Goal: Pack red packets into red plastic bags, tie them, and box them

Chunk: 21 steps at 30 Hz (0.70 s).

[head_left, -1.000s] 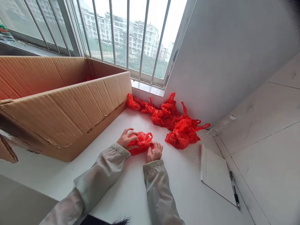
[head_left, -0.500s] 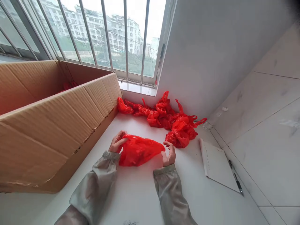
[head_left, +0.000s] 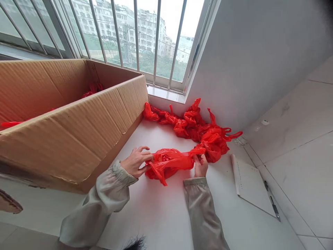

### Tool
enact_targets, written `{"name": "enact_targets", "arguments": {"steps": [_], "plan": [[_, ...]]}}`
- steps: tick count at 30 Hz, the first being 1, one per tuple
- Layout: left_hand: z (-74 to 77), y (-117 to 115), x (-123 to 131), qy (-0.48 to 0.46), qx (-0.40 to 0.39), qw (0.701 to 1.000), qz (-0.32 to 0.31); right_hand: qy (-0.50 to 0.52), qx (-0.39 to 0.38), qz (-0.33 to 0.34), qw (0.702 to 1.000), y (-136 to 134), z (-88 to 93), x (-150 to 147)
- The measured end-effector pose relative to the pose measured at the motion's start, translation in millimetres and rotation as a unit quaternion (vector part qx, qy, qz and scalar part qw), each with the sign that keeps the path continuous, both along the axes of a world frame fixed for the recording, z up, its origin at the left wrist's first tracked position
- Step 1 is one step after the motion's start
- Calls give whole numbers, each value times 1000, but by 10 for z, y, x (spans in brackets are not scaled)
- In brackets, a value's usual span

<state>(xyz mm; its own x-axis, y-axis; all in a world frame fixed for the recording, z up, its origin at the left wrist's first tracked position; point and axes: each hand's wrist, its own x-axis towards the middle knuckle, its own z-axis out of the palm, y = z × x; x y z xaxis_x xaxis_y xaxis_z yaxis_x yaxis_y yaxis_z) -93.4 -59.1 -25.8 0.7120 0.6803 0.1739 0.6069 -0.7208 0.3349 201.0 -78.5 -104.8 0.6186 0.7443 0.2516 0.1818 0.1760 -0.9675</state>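
A red plastic bag [head_left: 169, 162] lies on the white tabletop between my two hands, its mouth partly spread. Small red items with a pattern show inside it, too covered to name. My left hand [head_left: 137, 161] grips the bag's left edge, thumb below and fingers curled above. On the opposite side, my right hand [head_left: 200, 165] pinches the bag's right end between thumb and fingers. Just behind my right hand sits a heap of crumpled red plastic bags [head_left: 192, 126], running along the wall.
A large cardboard box [head_left: 109, 121] stands at the left with more red bags inside. To the right lie a spiral notepad [head_left: 251, 184] and a pen [head_left: 273, 205] beside the tiled wall. A clear bottle [head_left: 240, 140] rests in the corner. The barred window is behind.
The bag's mouth now faces up more, showing red contents. My left hand has turned over its left edge, and my right hand has closed on the right end. The view has shifted left.
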Motion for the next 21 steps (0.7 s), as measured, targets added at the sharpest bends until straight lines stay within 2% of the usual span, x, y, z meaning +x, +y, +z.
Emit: {"name": "enact_targets", "arguments": {"steps": [4,6,8,10,12,14,16,17,19,21], "plan": [[106,-288,56,40,-5,998,42,20,15,-49,998,-43,15,165],[126,-374,132,49,-16,998,44,11,41,-80,996,-127,124,148],[121,-419,225,55,-30,997,42,-49,106,-109,987,-252,292,72],[95,-436,320,57,-41,996,52,-165,187,-76,965,-380,477,-43],[51,-441,406,55,-46,995,67,-302,221,50,926,-454,626,-177],[-9,-447,472,54,-37,995,79,-421,184,186,869,-439,703,-301],[-86,-464,509,56,-16,995,86,-517,90,257,812,-356,708,-382],[-127,-478,515,57,-3,994,90,-555,31,264,788,-308,695,-398],[-201,-515,504,50,23,994,98,-608,-83,235,754,-241,664,-385],[-251,-557,468,35,41,993,105,-630,-166,177,738,-241,650,-325]]}}
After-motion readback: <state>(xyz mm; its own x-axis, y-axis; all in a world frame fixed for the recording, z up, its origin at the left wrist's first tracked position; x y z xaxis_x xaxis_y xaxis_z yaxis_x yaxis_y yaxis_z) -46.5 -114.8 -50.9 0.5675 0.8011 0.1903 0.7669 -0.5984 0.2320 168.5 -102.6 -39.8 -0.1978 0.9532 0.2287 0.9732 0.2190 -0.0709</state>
